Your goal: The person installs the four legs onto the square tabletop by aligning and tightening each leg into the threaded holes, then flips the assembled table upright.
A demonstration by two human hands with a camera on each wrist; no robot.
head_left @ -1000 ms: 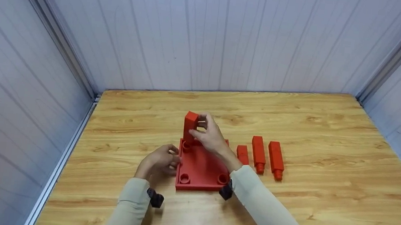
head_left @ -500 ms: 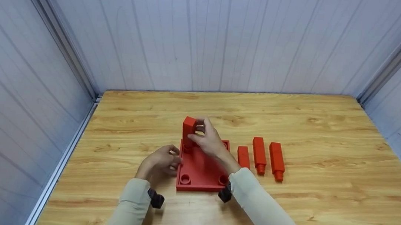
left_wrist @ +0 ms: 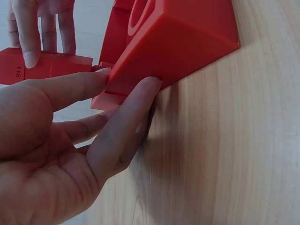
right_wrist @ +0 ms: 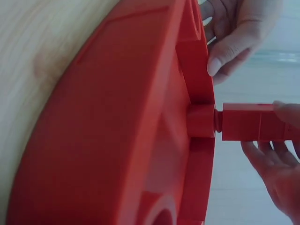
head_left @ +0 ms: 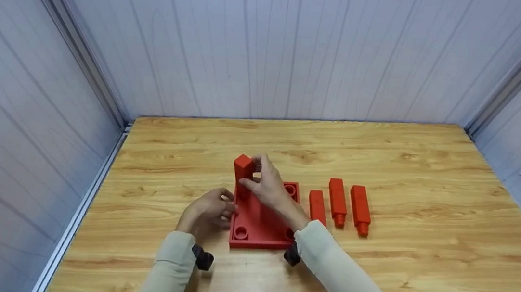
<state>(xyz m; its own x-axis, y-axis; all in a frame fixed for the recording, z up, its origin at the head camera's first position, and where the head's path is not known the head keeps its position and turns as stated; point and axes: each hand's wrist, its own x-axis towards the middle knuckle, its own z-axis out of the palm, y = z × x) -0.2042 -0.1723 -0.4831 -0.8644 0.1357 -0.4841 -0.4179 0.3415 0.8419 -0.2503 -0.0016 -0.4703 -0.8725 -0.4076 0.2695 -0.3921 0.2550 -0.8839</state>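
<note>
Over the far left corner of the red tray (head_left: 260,219), the right hand (head_left: 272,186) is pinching a red block (head_left: 242,167) between thumb and fingers, clamping its upper part, probably because the narrow peg (right_wrist: 218,121) below, partly showing above the round socket (right_wrist: 200,121), needs room to enter. On the near side of that corner, the left hand (head_left: 209,206) is touching the tray's left wall (left_wrist: 183,47) with its fingers apart, seemingly to prevent sliding. Farther right, three more red blocks (head_left: 338,197) are lying side by side on the worktop (head_left: 429,202), perhaps for easy reach, two showing pegs (head_left: 340,220) at their near ends.
</note>
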